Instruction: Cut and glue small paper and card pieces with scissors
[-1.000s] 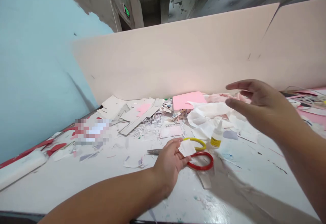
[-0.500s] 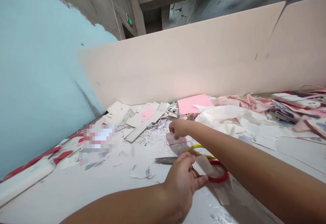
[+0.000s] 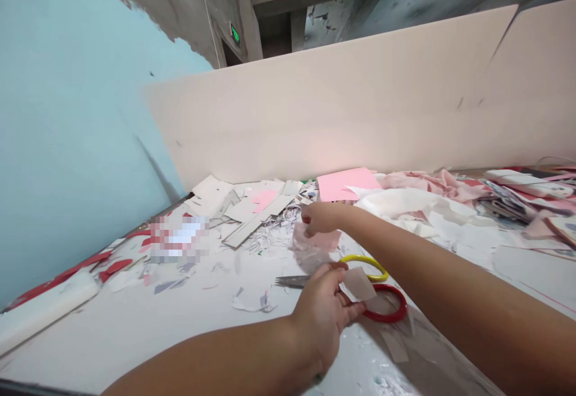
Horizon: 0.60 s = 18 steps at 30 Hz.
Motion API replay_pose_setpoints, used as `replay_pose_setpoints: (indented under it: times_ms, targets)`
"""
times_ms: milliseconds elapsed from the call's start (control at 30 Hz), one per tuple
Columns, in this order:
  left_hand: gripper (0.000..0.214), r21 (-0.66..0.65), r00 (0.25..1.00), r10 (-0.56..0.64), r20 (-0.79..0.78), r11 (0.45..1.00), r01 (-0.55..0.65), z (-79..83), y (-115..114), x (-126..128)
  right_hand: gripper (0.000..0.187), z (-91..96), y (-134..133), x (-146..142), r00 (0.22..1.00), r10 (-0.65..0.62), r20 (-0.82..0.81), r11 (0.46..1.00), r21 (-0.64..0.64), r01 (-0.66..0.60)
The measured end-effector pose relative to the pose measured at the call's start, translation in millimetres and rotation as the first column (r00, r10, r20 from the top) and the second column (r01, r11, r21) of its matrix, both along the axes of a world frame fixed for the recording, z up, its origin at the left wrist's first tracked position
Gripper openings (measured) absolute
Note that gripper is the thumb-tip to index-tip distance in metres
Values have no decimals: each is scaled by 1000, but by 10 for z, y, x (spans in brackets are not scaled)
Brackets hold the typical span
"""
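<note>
My left hand (image 3: 326, 303) is closed on a small, pale, see-through piece of paper (image 3: 359, 284), its fingers round the near edge. Beneath that hand lie scissors (image 3: 390, 303) with one yellow and one red handle loop, blades pointing left on the white table. My right hand (image 3: 321, 217) reaches across farther back, its fingers bent and pinched together at the edge of a heap of paper scraps. Just under its fingertips is a thin pinkish sheet (image 3: 319, 239); whether the fingers grip it is hard to see.
Grey card strips (image 3: 258, 222) and shredded paper lie at the back. Behind my right hand are a pink card (image 3: 346, 183) and crumpled white sheets (image 3: 414, 204). Red scraps (image 3: 114, 269) and a white roll (image 3: 49, 309) line the left side. A pale partition (image 3: 315, 120) closes off the back.
My right hand has shifted slightly up at the scraps, and more of the pinkish sheet shows under it. My left hand stays over the scissors with its piece of paper; the yellow loop shows more.
</note>
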<state>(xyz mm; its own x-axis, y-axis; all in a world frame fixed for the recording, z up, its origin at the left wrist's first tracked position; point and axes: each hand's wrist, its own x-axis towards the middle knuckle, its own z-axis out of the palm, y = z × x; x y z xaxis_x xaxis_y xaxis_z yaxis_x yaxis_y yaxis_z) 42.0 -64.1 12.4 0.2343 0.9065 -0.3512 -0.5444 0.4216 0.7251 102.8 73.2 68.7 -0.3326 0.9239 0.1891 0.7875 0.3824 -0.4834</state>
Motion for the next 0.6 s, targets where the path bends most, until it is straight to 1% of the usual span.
replay_pose_setpoints:
  times_ms: [100, 200, 300, 433, 600]
  targets:
    - [14, -23, 1000, 4, -16, 1000, -5, 4, 1, -6, 19, 148, 4, 126, 1000, 25, -6, 999, -38, -25]
    - [13, -22, 999, 8, -39, 1000, -9, 0, 2, -8, 14, 205, -4, 182, 998, -3, -66, 1000, 3, 3]
    - [16, -18, 999, 9, -36, 1000, -9, 4, -2, -3, 11, 156, -7, 171, 992, -69, -105, 994, 77, 77]
    - [17, -21, 999, 13, -47, 1000, -14, 22, -8, 1, 10, 32, 8, 142, 982, -146, -116, 968, 186, 166]
    - [17, -10, 999, 1, -44, 1000, -1, 10, -4, -4, 7, -115, 16, 109, 987, -152, -47, 965, 208, 158]
